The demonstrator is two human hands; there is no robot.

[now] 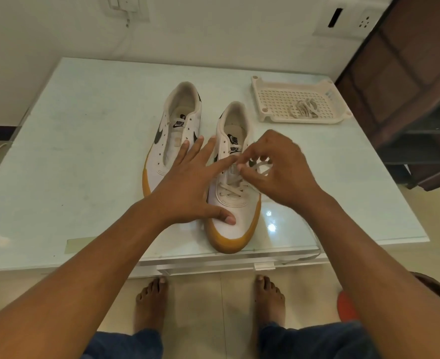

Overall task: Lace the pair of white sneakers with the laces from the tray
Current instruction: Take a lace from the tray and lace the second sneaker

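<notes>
Here, from the head camera, the left hand (188, 182) lies with fingers spread over the nearer sneaker (239, 226), thumb pressing its toe, seemingly to steady it. The right hand (281, 172) pinches the lace (230, 190) at the middle eyelets. The unlaced sneaker (162, 156) stands beside it. A spare lace (304, 108) waits in the perforated tray (304, 121) on the glass table (84, 151).

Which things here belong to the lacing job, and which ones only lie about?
Job: half-laced sneaker, unlaced sneaker, lace pinched by the right hand, left hand pressing the toe, spare lace, tray.
Idle: tape strip, wall socket, red object on floor.
</notes>
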